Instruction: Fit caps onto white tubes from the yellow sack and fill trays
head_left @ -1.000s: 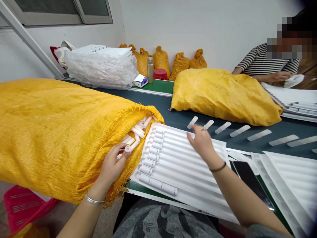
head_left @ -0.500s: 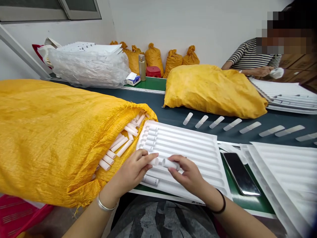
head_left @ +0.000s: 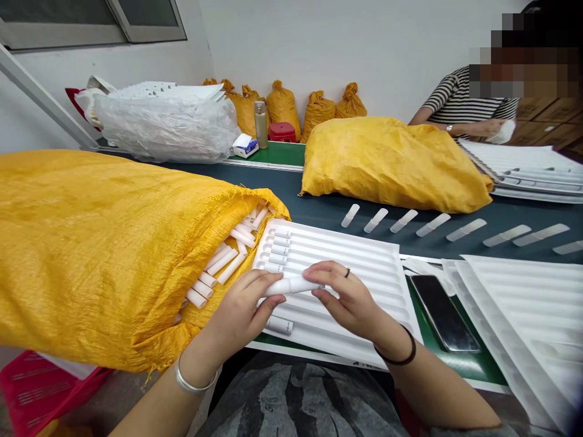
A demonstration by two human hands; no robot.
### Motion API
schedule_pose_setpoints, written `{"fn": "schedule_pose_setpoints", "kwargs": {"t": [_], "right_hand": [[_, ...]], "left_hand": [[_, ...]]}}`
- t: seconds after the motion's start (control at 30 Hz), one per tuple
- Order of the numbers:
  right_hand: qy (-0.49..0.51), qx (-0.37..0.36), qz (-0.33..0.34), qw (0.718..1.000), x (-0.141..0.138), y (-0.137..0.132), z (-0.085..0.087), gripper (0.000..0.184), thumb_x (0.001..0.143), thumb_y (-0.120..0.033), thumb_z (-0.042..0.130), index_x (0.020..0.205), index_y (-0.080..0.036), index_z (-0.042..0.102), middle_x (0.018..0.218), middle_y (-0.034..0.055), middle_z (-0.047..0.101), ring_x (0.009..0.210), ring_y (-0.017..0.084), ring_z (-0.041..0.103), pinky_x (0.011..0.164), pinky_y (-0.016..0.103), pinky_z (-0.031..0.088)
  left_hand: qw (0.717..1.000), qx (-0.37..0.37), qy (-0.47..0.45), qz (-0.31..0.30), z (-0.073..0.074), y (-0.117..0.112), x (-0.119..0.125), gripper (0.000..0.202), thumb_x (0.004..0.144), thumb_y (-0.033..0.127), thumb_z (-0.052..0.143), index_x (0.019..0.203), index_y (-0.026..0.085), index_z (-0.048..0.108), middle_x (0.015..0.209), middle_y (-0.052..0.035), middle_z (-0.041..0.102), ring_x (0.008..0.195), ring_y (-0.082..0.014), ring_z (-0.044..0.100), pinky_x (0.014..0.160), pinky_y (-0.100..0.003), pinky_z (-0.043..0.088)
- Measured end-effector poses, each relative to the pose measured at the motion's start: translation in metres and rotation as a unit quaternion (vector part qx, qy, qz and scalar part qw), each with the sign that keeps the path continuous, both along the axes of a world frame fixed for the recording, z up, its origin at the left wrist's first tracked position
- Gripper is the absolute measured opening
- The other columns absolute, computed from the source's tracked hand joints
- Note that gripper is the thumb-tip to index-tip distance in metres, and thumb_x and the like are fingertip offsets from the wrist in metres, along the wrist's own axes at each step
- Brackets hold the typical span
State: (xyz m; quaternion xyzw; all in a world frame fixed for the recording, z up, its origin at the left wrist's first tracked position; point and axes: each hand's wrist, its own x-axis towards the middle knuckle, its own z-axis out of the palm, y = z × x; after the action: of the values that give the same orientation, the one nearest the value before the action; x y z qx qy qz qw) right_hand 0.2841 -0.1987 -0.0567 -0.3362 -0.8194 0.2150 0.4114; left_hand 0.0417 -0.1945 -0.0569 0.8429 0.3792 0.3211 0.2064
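Over the white grooved tray point(head_left: 355, 267), both hands hold white plastic tube pieces in line. My left hand point(head_left: 243, 303) is closed around the left tube piece point(head_left: 276, 286). My right hand point(head_left: 348, 297) pinches the right tube piece point(head_left: 301, 283) between thumb and fingers. The two pieces meet end to end, with a visible seam; how deeply one sits in the other I cannot tell. Several printed white tubes point(head_left: 279, 250) lie in the tray's left ends, and another printed tube point(head_left: 280, 325) lies in a groove nearer me.
On the left, an open yellow sack point(head_left: 113, 243) spills loose white tubes point(head_left: 223, 264). A phone point(head_left: 444, 312) and stacked trays point(head_left: 523, 315) are at right. White tubes point(head_left: 432, 224) line the dark belt point(head_left: 319, 221), below another yellow sack point(head_left: 387, 161). A co-worker point(head_left: 483, 103) handles something white.
The two tube pieces, apart with a thin part showing between them before, now meet. My hands have come closer together, and the right piece has turned more level.
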Motion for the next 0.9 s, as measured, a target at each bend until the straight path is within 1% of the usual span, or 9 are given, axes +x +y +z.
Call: {"fn": "schedule_pose_setpoints", "kwargs": {"t": [0.1, 0.17, 0.23, 0.37, 0.47, 0.57, 0.67, 0.8, 0.9], "right_hand": [[0.024, 0.013, -0.032, 0.999, 0.0, 0.002, 0.002, 0.032, 0.089, -0.014, 0.055, 0.12, -0.024, 0.054, 0.107, 0.0086, 0.063, 0.104, 0.02, 0.059, 0.09, 0.036, 0.051], [0.027, 0.013, -0.033, 0.999, 0.001, 0.003, 0.003, 0.031, 0.089, -0.014, 0.056, 0.119, -0.024, 0.055, 0.106, 0.0082, 0.063, 0.103, 0.019, 0.06, 0.089, 0.035, 0.051], [0.023, 0.007, -0.03, 0.999, 0.002, 0.005, 0.004, 0.03, 0.088, -0.016, 0.057, 0.117, -0.023, 0.056, 0.104, 0.0076, 0.064, 0.099, 0.019, 0.061, 0.085, 0.033, 0.052], [0.025, -0.025, -0.065, 0.997, 0.001, 0.006, 0.005, 0.026, 0.087, -0.023, 0.061, 0.113, -0.022, 0.061, 0.095, 0.0065, 0.065, 0.083, 0.017, 0.062, 0.071, 0.029, 0.053], [0.077, -0.125, -0.081, 0.986, -0.002, 0.007, 0.003, 0.024, 0.086, -0.031, 0.062, 0.108, -0.02, 0.064, 0.08, 0.0037, 0.062, 0.066, 0.013, 0.061, 0.057, 0.024, 0.052], [0.155, -0.246, -0.066, 0.954, -0.007, 0.008, 0.002, 0.028, 0.086, -0.037, 0.062, 0.105, -0.017, 0.064, 0.071, 0.0019, 0.06, 0.061, 0.013, 0.062, 0.055, 0.023, 0.053], [0.181, -0.279, -0.055, 0.942, -0.013, 0.007, 0.001, 0.03, 0.084, -0.038, 0.064, 0.105, -0.017, 0.063, 0.074, 0.0027, 0.061, 0.065, 0.014, 0.062, 0.059, 0.024, 0.054], [0.156, -0.273, -0.047, 0.948, -0.02, 0.004, -0.007, 0.03, 0.088, -0.039, 0.058, 0.109, -0.019, 0.062, 0.077, 0.0029, 0.061, 0.065, 0.013, 0.061, 0.06, 0.025, 0.053], [0.006, -0.21, -0.009, 0.978, -0.02, 0.012, -0.024, 0.028, 0.086, -0.037, 0.062, 0.107, -0.02, 0.064, 0.088, 0.0064, 0.064, 0.075, 0.016, 0.062, 0.069, 0.029, 0.053]], "left_hand": [[0.999, -0.032, -0.019, 0.006, 0.003, 0.002, 0.001, 0.037, 0.09, 0.027, 0.056, 0.125, 0.016, 0.052, 0.109, -0.0086, 0.063, 0.102, -0.0183, 0.059, 0.089, -0.03, 0.047], [0.997, -0.071, -0.025, 0.006, 0.005, 0.003, 0.0, 0.034, 0.091, 0.027, 0.054, 0.123, 0.018, 0.054, 0.107, -0.0067, 0.065, 0.098, -0.0171, 0.06, 0.084, -0.028, 0.049], [0.996, -0.086, -0.032, 0.008, 0.008, 0.003, -0.001, 0.026, 0.092, 0.026, 0.052, 0.117, 0.019, 0.058, 0.1, -0.0049, 0.066, 0.093, -0.0159, 0.061, 0.081, -0.027, 0.049], [0.999, -0.009, -0.043, 0.022, 0.01, 0.002, 0.002, 0.025, 0.09, 0.019, 0.054, 0.114, 0.016, 0.058, 0.102, -0.0069, 0.065, 0.097, -0.0174, 0.06, 0.087, -0.029, 0.048], [0.997, 0.059, -0.041, 0.038, 0.007, 0.002, 0.006, 0.028, 0.089, 0.015, 0.054, 0.117, 0.017, 0.056, 0.103, -0.0081, 0.064, 0.098, -0.0184, 0.059, 0.088, -0.031, 0.048], [0.991, 0.12, -0.034, 0.049, 0.004, 0.002, 0.008, 0.033, 0.088, 0.012, 0.055, 0.12, 0.017, 0.054, 0.102, -0.0091, 0.064, 0.095, -0.0194, 0.058, 0.086, -0.033, 0.049], [0.987, 0.149, -0.029, 0.049, 0.001, 0.001, 0.01, 0.036, 0.087, 0.01, 0.056, 0.122, 0.015, 0.052, 0.1, -0.0098, 0.064, 0.092, -0.0197, 0.058, 0.083, -0.033, 0.049], [0.987, 0.143, -0.032, 0.059, -0.01, -0.004, 0.013, 0.033, 0.086, 0.01, 0.055, 0.12, 0.013, 0.053, 0.098, -0.0103, 0.064, 0.092, -0.0199, 0.058, 0.083, -0.033, 0.049], [0.993, 0.115, 0.006, 0.027, -0.027, -0.003, 0.009, 0.033, 0.089, 0.014, 0.053, 0.122, 0.015, 0.051, 0.099, -0.0097, 0.064, 0.092, -0.0199, 0.058, 0.083, -0.033, 0.05]]}}
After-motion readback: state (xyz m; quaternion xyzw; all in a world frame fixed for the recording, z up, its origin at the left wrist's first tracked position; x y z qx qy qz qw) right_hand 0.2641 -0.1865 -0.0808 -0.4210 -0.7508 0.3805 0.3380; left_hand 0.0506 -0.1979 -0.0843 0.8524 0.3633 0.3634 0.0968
